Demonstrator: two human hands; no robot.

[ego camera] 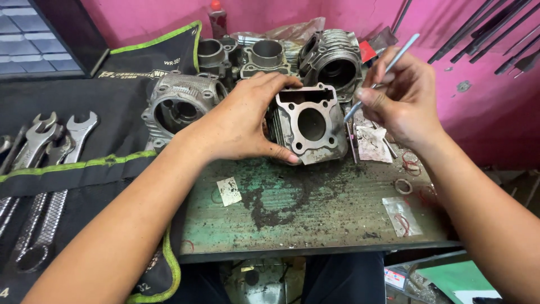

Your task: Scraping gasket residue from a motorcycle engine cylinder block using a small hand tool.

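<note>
The left hand has its grip wrapped around a grey engine cylinder block, thumb at the lower corner and fingers over the top, steadying it near the back of the worn green desk with its round bore facing up and showing nothing inside. The right hand pinches a thin metal scraper in a narrow grip, its tip touching the block's right edge. Behind stand more cylinder parts; small clear bags holding red rings lie on the desk, and spanners sit in a black tool roll at left.
</note>
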